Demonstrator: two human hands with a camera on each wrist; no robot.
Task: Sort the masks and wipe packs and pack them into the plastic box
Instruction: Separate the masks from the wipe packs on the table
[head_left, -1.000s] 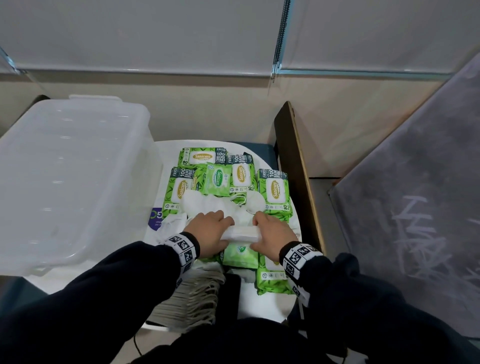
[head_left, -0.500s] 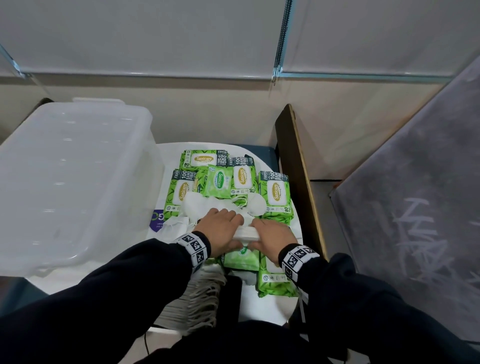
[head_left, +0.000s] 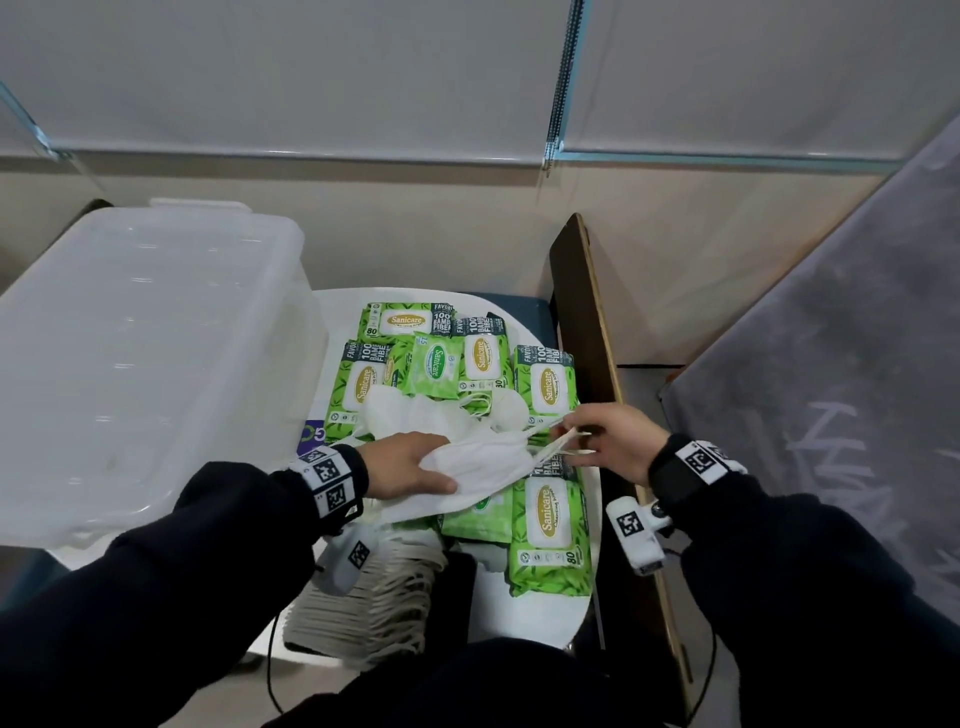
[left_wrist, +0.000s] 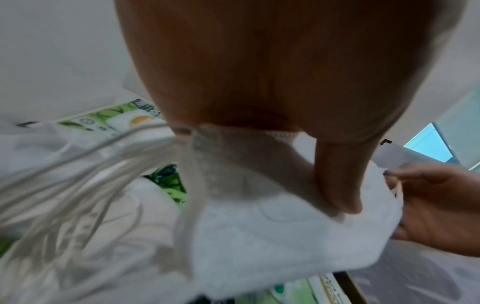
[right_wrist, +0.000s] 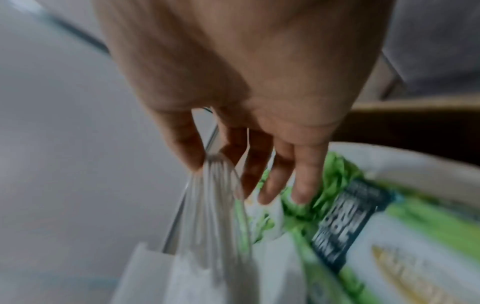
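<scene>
My left hand (head_left: 415, 465) grips a stack of white masks (head_left: 485, 462) (left_wrist: 272, 226) lifted a little above the pile, thumb on top. My right hand (head_left: 592, 441) (right_wrist: 215, 162) pinches the stack's white ear loops (head_left: 550, 448) between thumb and forefinger, pulling them to the right. Several green wipe packs (head_left: 550, 384) lie on the small white table (head_left: 530, 618), with more loose white masks (head_left: 410, 410) among them. The clear plastic box (head_left: 135, 364) stands at the left, its lid on.
A stack of beige masks (head_left: 374, 608) lies at the table's near edge under my left wrist. A dark wooden board (head_left: 587, 322) stands on edge along the table's right side. A grey panel (head_left: 831, 415) leans further right.
Both hands were pressed together on the white mask stack. Now the left hand has lifted the stack, and the right hand has moved right, drawing the ear loops out.
</scene>
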